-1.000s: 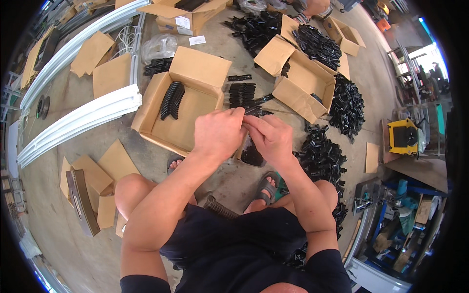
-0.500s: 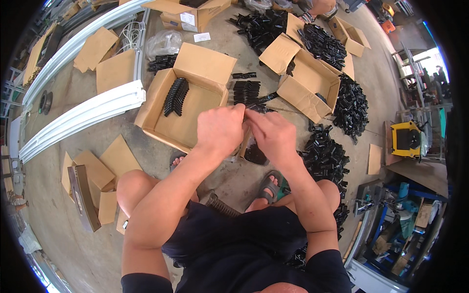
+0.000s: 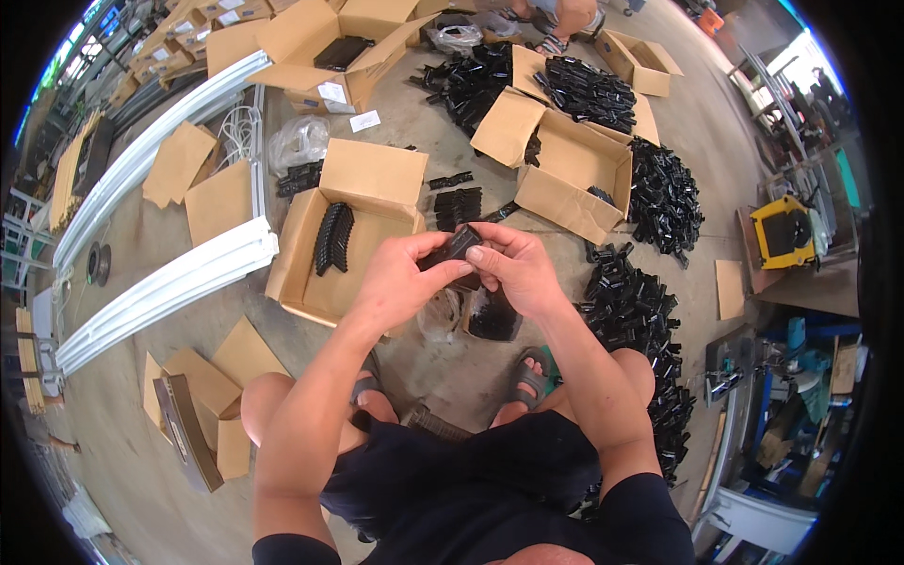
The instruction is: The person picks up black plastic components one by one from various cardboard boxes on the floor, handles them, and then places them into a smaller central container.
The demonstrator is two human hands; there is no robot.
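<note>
A small black part is held up between my two hands; it looks like a short moulded piece, and the fingers cover much of it. My left hand grips one end, with the thumb lying along it. At the other end, the fingers and thumb of my right hand pinch it. Just beyond my left hand stands an open cardboard box, with a neat row of black parts inside. Several matching parts lie stacked on the floor ahead of my hands. Below the hands sits a small box of dark material.
Large heaps of loose black parts run along my right side. Another open carton stands ahead right. Long white rails lie at the left, near flattened cardboard. A yellow machine is at the far right. Another person's leg shows at the top.
My hands have parted slightly and tilted, so the black part now shows between them. The whole view has shifted, bringing more of the far boxes into sight.
</note>
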